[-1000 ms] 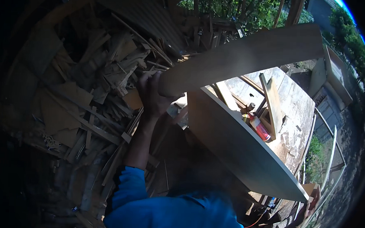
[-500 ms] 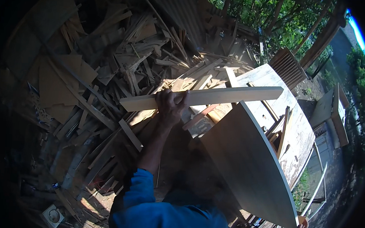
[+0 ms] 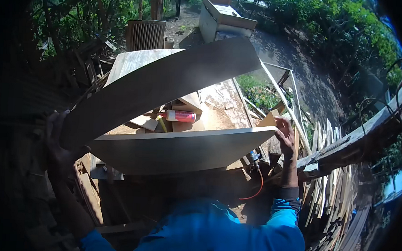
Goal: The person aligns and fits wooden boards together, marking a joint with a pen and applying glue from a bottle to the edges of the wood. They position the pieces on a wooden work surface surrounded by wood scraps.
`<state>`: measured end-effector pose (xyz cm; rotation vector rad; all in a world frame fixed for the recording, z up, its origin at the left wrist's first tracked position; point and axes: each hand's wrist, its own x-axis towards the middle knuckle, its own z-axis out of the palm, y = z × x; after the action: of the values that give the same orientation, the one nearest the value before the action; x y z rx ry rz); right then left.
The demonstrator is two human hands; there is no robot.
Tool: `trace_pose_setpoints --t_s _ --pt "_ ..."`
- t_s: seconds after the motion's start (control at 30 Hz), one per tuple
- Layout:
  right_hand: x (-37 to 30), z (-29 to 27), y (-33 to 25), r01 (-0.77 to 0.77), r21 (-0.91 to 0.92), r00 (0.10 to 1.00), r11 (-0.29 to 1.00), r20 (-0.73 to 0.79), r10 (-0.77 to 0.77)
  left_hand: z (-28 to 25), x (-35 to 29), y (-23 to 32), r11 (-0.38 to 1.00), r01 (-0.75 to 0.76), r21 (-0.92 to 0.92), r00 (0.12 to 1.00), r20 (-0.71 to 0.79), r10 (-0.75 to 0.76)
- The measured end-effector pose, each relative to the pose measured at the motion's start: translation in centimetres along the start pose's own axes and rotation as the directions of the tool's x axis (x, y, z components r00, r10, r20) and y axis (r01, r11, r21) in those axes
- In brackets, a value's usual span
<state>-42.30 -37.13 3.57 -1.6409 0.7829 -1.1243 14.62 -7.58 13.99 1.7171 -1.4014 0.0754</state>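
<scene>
My left hand [image 3: 59, 141] is closed round the near left end of a long wooden board [image 3: 176, 79]. The board slants up and away to the right above the workbench, its shaded broad face toward me. Nearer to me hangs a wooden panel [image 3: 177, 151] with a pale straight upper edge and a curved lower edge. My right hand [image 3: 286, 136] grips the panel's right end, fingers over the corner. The panel's left end lies close to my left hand and the board; whether they touch I cannot tell.
Behind the panel, the worn workbench [image 3: 222, 97] carries a red-and-white bottle [image 3: 181, 116] and wood offcuts. A metal tool fitting [image 3: 254, 155] with an orange hose [image 3: 260, 186] is below the panel's right side. Wood strips [image 3: 332, 189] are piled at right beside a thick beam [image 3: 343, 147].
My view has swung right, from the scrap pile to the workbench. The board in my left hand now slants upward, and the panel in my right hand has turned roughly level before me.
</scene>
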Motion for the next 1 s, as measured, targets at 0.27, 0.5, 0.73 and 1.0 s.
trace_pose_setpoints --t_s 0.27,0.5,0.73,1.0 --pt "-1.6 -2.3 1.6 0.069 0.110 0.998 0.992 0.005 -0.070 9.0 6.4 8.6 0.974 -0.219 0.057 0.843 0.513 0.160" --pt "-2.0 -1.7 2.5 0.213 0.176 0.973 0.961 -0.125 -0.193 11.9 5.5 8.0 0.993 -0.116 -0.005 0.834 0.543 0.100" --pt "-1.2 -3.6 -0.1 0.291 -0.227 0.956 0.929 0.108 -0.273 12.4 5.5 7.0 0.992 -0.107 -0.070 0.812 0.570 0.128" --pt "0.5 -5.1 -2.0 0.067 -0.067 0.952 0.995 0.304 -0.044 12.0 5.5 7.9 0.994 -0.085 -0.075 0.777 0.620 0.114"
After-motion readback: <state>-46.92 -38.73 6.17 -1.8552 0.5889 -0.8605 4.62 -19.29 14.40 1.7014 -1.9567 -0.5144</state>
